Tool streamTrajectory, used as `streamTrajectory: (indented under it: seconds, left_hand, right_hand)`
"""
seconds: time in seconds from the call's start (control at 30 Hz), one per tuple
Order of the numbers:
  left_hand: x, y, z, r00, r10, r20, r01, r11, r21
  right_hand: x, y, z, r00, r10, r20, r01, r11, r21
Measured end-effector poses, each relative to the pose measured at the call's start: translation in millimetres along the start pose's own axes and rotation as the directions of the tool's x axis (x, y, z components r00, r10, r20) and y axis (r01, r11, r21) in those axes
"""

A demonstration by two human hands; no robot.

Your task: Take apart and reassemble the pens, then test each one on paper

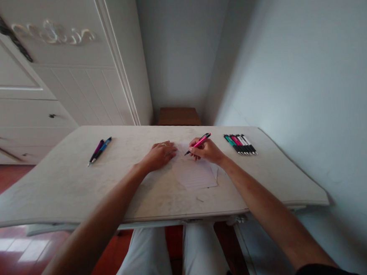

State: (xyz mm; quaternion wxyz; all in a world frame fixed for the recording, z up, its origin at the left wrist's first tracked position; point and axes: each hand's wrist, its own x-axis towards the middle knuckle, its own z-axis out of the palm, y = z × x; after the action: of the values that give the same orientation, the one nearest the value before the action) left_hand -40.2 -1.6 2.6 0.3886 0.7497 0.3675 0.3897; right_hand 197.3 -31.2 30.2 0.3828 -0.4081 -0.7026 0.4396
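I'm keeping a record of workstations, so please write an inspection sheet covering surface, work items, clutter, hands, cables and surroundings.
Surface: pale tabletop, faintly smudged.
Work items: lined paper; pink pen, tip down toward it.
Clutter: two pens at left; row of pens at right.
Hands: left hand rests beside the paper's writing area; right hand grips the pink pen.
Cables: nothing seen.
Surroundings: white cabinet, bluish-grey wall, brown box-like object.

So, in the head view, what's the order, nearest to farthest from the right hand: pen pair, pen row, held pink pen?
1. Held pink pen, in the right hand.
2. Pen row, to that hand's right.
3. Pen pair, left, beyond the left hand.
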Motion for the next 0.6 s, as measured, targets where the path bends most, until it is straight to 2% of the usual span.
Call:
streamTrajectory:
  seconds: [0.1,0.3,0.53,0.6]
  left_hand:
    - [-0.4,-1.4,-0.3,1.0,0.024,-0.012,-0.024,0.998,0.055]
    - [0.0,-5.1,2.1,0.994,0.112,0.02,-0.113,0.947,0.302]
    - [0.4,-7.6,1.5,0.992,0.118,0.034,-0.123,0.942,0.312]
    - [-0.2,-4.5,0.6,0.993,0.092,0.077,-0.115,0.918,0.381]
  right_hand:
    - [0.0,3.1,0.2,1.0,0.001,-0.014,-0.003,0.995,-0.097]
    - [-0.2,6.6,0.1,0.998,0.002,-0.056,-0.014,0.976,-0.216]
    - [-0.5,13.0,0.5,0.999,-0.023,-0.049,0.009,0.965,-0.26]
    - [-0.7,13.3,0.3,0.999,-0.028,-0.041,0.016,0.962,-0.272]
